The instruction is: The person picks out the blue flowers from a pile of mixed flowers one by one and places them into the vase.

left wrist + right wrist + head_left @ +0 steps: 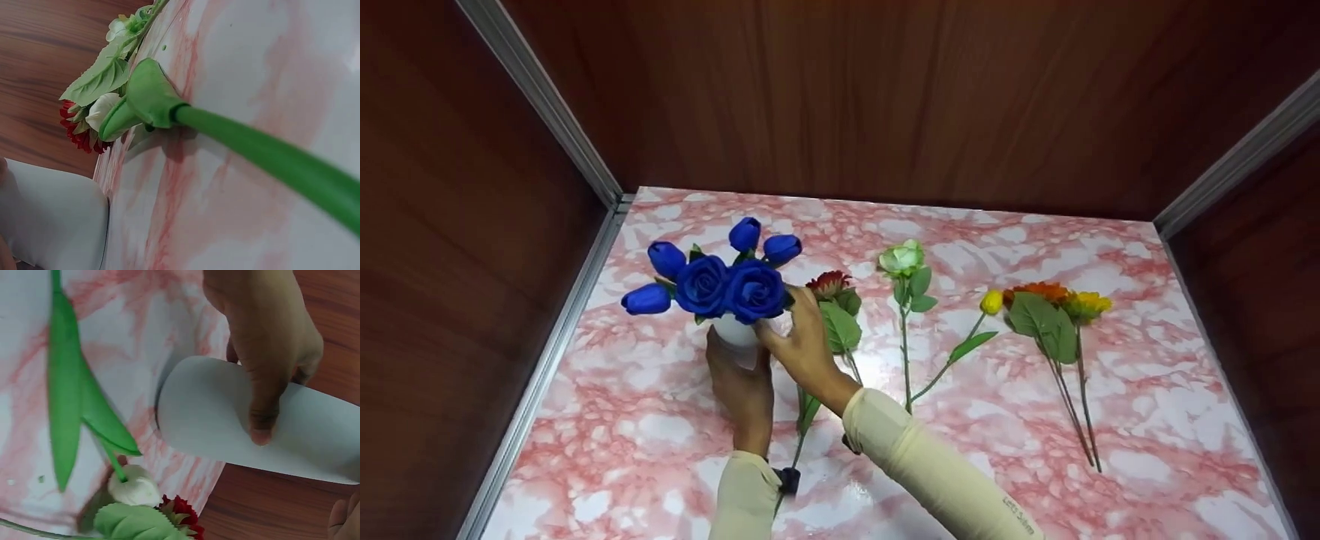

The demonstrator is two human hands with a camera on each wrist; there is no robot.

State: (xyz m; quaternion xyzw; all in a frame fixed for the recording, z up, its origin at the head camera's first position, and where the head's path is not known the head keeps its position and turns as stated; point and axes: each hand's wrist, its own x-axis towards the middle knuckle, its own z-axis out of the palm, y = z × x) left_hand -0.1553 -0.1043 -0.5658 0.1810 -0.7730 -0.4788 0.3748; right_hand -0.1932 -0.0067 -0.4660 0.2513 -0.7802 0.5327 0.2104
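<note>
A green stem (264,152) lies beside the white vase (225,422), gripped by left hand (742,382), right hand (802,341) pinching blue roses (727,289).

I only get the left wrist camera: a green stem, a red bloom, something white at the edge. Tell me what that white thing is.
Observer: It is a white vase holding blue flowers. The left hand grips its body, thumb across the front.
Operator: Report the right hand.
Observer: The right hand is at the vase's neck, just under the blue blooms. I cannot tell whether it grips anything.
Operator: List what lies loose on the table.
Observer: On the marbled table, right of the vase, lie a red flower, a pale green rose, a yellow bud, then an orange flower and a yellow flower together.
</note>
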